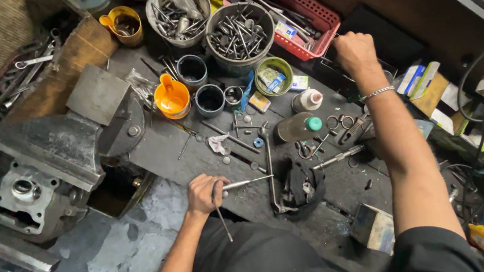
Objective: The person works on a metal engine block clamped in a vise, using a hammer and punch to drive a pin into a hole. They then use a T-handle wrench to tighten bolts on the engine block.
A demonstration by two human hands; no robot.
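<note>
Rods (227, 199) sit in my left hand (204, 192), fist closed on them at the table's (159, 150) near edge: one's long axis runs right toward the black rag (303, 188), another slants down. My right hand (356, 51), closed, reaches the far edge beside the red basket (308, 14).

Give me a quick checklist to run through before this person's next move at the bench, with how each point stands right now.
1. Left hand has a firm hold on the thin metal rods: ok, fingers closed round them.
2. Right hand has something in it: cannot tell, it is a closed fist at the bench's far edge.
3. Red basket clear of the right hand: ok, just beside it.
4. Green-capped bottle upright: not ok, it lies on its side.
5. Orange cup upright: ok.
</note>
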